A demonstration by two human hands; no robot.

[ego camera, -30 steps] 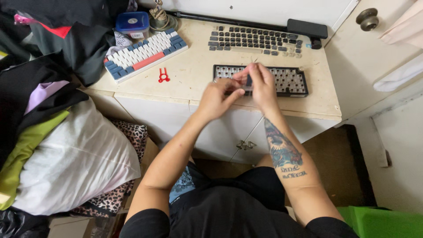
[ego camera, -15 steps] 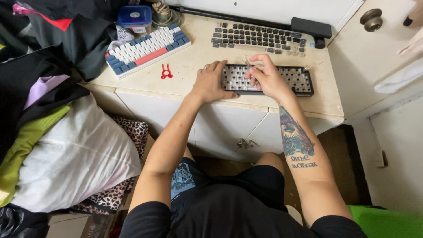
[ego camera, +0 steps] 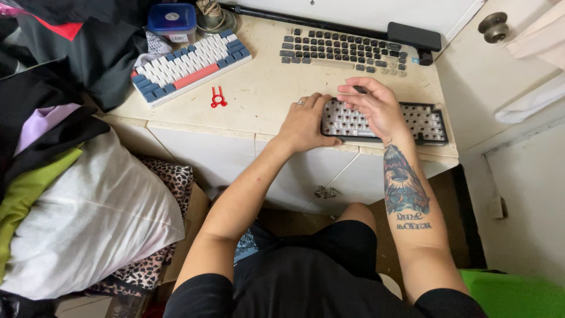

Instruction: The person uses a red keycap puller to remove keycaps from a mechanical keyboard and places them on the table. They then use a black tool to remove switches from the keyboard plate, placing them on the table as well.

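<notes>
A black keyboard base with no keycaps, its pale plate bare, lies at the desk's front edge. My left hand grips its left end, thumb along the front side and fingers flat on the desk. My right hand hovers over the left half of the plate and pinches a small dark piece in its fingertips. I cannot tell exactly what that piece is. A ring is on a finger of my left hand.
A white, blue and red keyboard lies at the back left, with a red keycap puller beside it. A grey keyboard, a black bar and a blue-lidded box sit further back. Clothes and a white bag are piled left; a door knob is at right.
Both hands were raised together above the bare keyboard a second ago. They have come down: the left hand now grips its left end, the right hovers over the plate with the small piece.
</notes>
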